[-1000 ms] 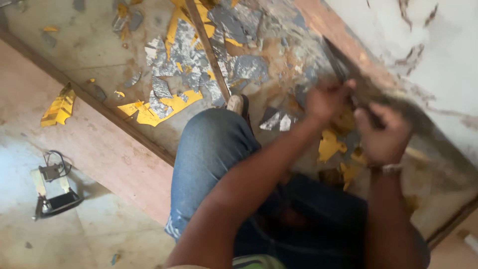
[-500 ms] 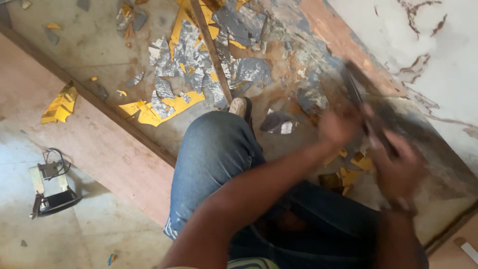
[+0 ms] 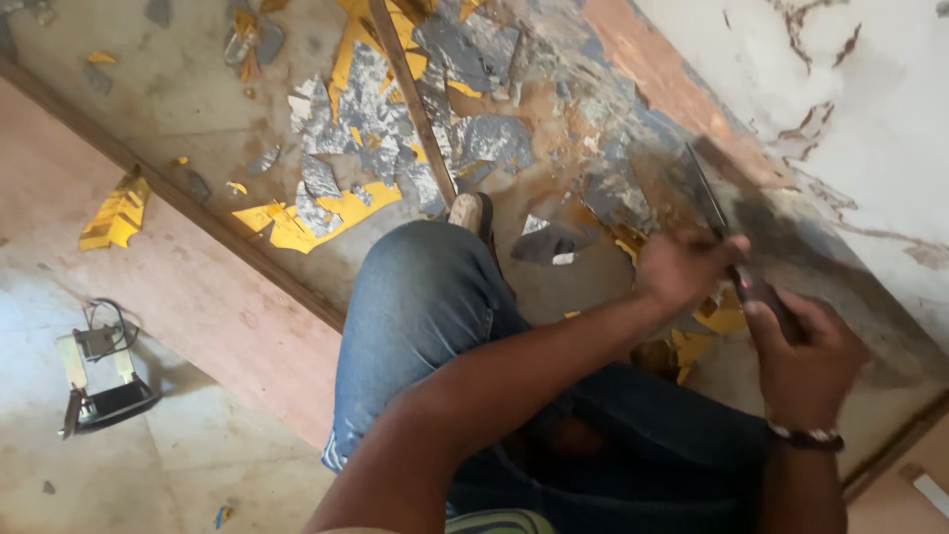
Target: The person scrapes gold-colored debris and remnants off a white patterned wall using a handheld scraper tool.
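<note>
Showing a person crouched over a worn panel (image 3: 593, 129), both hands on a flat-bladed scraper (image 3: 727, 247). The right hand (image 3: 806, 346) is clenched around the handle, low and near the body; the left hand (image 3: 687, 267) is curled against the blade just ahead of it, fingers pressing the metal down. The scraper's long axis runs from the right fist up and away to the left, its tip resting on the grey, rusty surface close to the white wall (image 3: 850, 109). The left hand is thus the nearer one to the working edge, the right the nearer to the butt. Peeled yellow and grey flakes (image 3: 336, 198) lie scattered well to the left, beyond the bent knee in blue jeans (image 3: 425, 297). A thin wooden strip (image 3: 410, 99) crosses the panel among them. A small framed object (image 3: 99, 381) sits apart on the pale floor
</note>
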